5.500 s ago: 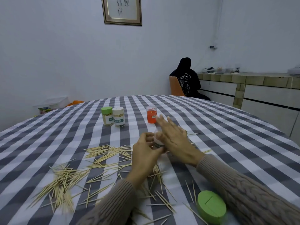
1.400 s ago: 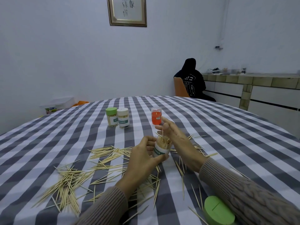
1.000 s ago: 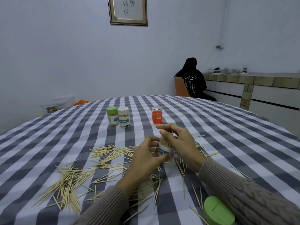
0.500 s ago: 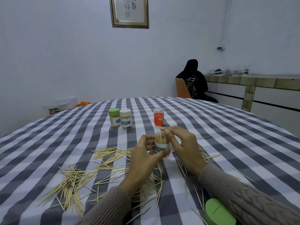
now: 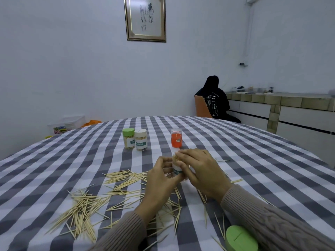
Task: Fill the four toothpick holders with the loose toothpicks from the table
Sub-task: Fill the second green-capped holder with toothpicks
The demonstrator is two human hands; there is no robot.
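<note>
Round table (image 5: 253, 153) under a grey-and-white check cloth, filling the lower view. Loose toothpicks (image 5: 85, 209) strewn thickest at 8 o'clock from the hands, thinner at 10 and 5 o'clock. Two capped holders, green-lidded (image 5: 128, 138) and white-lidded (image 5: 141, 140), touching side by side at 11 o'clock; orange holder (image 5: 176, 138) just beyond the hands at 12. Green lid (image 5: 241, 239) lying loose at 5 o'clock by the near edge.

Open holder (image 5: 177, 170) upright at centre, packed with sticks. Left hand (image 5: 161, 180) curled round its labelled body; right hand (image 5: 201, 171) bent over the mouth, fingertips on the stick ends, whether pinching any not clear.

Handling, by judgement: holder light, smooth-walled, easily tipped, so best gripped low round the label; sticks stiff, feather-light, sharp-ended, prone to splay and snap if forced, better pinched in aligned bundles at mid-length.

Against half a second ago: right hand lower and further across the mouth, hiding most of the sticks; left grip and table scatter unchanged.
</note>
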